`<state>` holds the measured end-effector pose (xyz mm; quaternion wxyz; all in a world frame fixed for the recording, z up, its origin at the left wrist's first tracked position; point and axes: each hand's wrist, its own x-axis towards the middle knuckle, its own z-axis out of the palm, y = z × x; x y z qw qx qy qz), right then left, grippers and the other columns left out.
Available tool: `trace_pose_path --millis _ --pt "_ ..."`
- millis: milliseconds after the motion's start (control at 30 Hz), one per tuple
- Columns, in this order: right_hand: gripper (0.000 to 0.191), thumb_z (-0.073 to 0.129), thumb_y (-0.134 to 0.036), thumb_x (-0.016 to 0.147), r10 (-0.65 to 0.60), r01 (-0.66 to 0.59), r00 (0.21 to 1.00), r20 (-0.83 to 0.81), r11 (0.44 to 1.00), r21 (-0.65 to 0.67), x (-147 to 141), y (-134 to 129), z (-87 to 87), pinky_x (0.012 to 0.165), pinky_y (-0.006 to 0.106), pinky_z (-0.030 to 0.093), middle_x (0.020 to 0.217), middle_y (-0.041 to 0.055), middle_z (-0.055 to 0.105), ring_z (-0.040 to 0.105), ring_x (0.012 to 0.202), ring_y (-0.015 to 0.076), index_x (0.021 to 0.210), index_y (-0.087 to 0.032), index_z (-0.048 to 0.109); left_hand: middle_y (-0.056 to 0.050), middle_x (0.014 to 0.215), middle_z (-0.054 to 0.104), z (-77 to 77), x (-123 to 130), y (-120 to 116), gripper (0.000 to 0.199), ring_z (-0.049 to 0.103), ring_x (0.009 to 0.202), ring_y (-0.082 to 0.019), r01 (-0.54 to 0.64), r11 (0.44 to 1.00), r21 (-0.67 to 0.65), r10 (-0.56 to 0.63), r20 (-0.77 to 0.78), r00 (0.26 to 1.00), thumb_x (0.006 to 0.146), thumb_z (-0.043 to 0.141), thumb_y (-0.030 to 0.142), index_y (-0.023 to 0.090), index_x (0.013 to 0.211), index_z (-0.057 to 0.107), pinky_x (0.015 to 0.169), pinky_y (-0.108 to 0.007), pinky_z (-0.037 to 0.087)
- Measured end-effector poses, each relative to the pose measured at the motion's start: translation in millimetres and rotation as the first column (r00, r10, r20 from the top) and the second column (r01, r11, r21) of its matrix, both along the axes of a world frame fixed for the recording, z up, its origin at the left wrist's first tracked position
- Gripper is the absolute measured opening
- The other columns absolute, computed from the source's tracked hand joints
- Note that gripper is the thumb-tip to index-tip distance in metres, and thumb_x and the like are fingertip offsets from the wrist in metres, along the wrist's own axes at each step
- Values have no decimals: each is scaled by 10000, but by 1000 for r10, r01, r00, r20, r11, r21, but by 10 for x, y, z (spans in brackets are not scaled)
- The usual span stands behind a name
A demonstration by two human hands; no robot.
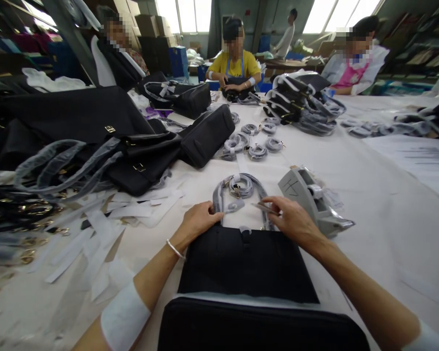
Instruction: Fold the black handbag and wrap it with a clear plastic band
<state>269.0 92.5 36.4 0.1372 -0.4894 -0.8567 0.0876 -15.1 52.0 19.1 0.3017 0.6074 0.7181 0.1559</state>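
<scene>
A black handbag (247, 265) lies flat on the table in front of me, its wrapped handle (260, 189) stretching away from me. My left hand (201, 222) is closed on the left base of that handle, beside the bag's top edge. Between the fingers of my right hand (292, 219) is a thin, pale flat piece (265, 208), close to the handle's right side; its exact kind is unclear. Inside the handle loop lies a coiled wrapped strap (241, 186). A grey tape dispenser (309, 202) stands just beyond my right hand.
Black bags (208, 136) pile up at the left, with paper strips (84, 243) scattered below them. Several coiled straps (258, 152) lie farther back. Another bag stack (300, 102) stands at the back right. Co-workers (234, 63) sit across the table (369, 209).
</scene>
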Motion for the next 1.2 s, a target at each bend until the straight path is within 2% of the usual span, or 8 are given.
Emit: trace_pose_path --millis 100,200,333,467,567,767,1067,1200 --pt "448 525 -220 835 -248 230 966 65 949 215 168 -40 82 789 438 472 1099 139 642 600 934 328 1278 -159 522 52 548 449 -70 -16 24 240 422 547 -117 -12 1000 11 10 175 985 719 615 375 192 638 482 520 -244 264" --pt "524 529 -240 870 -230 190 971 58 900 391 74 -118 208 943 530 405 1289 203 546 491 1160 392 1370 -115 436 56 604 473 -126 -52 5 279 434 563 -101 -4 1000 -16 11 501 865 734 624 429 179 705 504 533 -223 308" --pt "220 518 -264 934 38 -31 994 -99 997 72 -471 -96 269 879 357 455 1044 81 687 616 963 254 1084 -195 663 21 725 558 -57 -118 -48 334 503 643 -112 85 996 -20 -49 675 736 830 559 505 172 860 580 608 -228 403" --pt "149 567 -225 888 31 -77 993 -117 908 -411 -1011 178 90 682 250 464 749 -5 710 653 706 166 882 -231 715 -44 982 628 26 -207 -17 249 569 928 -168 193 967 165 -251 511 822 895 455 363 189 903 634 860 -283 449" --pt "206 591 -318 859 -36 13 999 -28 820 -572 -1249 409 -75 552 245 451 542 6 633 611 524 166 738 -188 696 -37 930 642 -26 -222 38 174 586 865 -175 183 976 121 -214 347 913 823 503 278 185 902 627 792 -278 461" --pt "69 660 -230 715 -49 74 997 62 866 -495 -1489 560 -137 564 280 416 617 64 647 632 669 242 663 -186 669 -11 775 630 -126 -88 70 159 586 708 -182 151 989 10 -151 90 984 738 548 196 192 897 549 629 -270 404" --pt "137 585 -151 687 -95 16 980 -174 913 -409 -1341 410 -166 518 262 323 558 -24 542 528 581 159 597 -208 500 -11 793 659 -161 -191 83 186 603 721 -186 219 975 -32 -212 144 967 730 565 224 189 908 606 625 -257 411" --pt "187 670 -240 649 -328 -180 696 -639 782 -597 -1211 285 -214 524 250 379 559 -57 520 505 553 140 645 -210 486 -15 831 685 -130 -176 72 246 622 739 -199 274 961 20 -275 21 961 775 573 260 225 1005 655 664 -270 447"
